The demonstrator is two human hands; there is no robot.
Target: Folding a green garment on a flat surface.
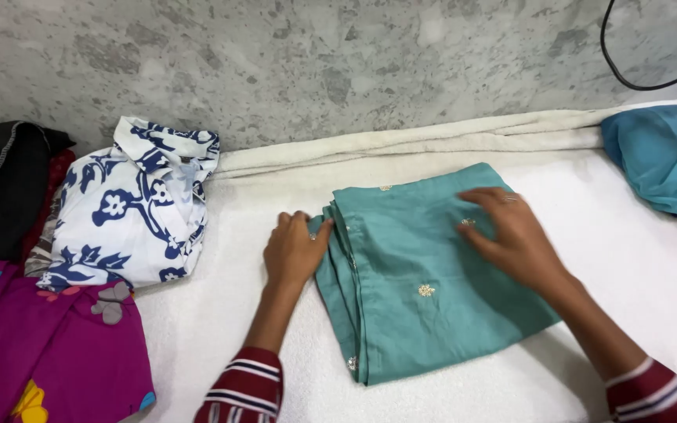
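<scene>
- Teal folded garment lies flat near the middle of the white towel-covered surface, folded edges stacked along its left side, small gold motifs scattered over the top
- Left hand rests at the garment's upper left edge — fingers loosely curled against the stacked folds, touching them; whether any layer is pinched I cannot tell
- Right hand lies flat and open on the upper right part of the cloth, fingers spread, pressing down rather than gripping
- Handling, as a judgement: thin, soft, light fabric with no stiffness of its own; lifted by one corner it would likely sag and the layers slide apart
- Best hold looks to be the thick folded edge on the left, where the layers bunch, with a flat palm under or over the broad face for support
- The towel beneath looks nubbly, so the cloth should not slip much
- No containers in view — nothing holds anything; clothes simply lie on the surface
- Blue-and-white floral shirt folded at left, well apart from the left hand; magenta flowered cloth below it, dark garment behind
- Blue cloth at the right edge; black cable on the stone wall above
</scene>
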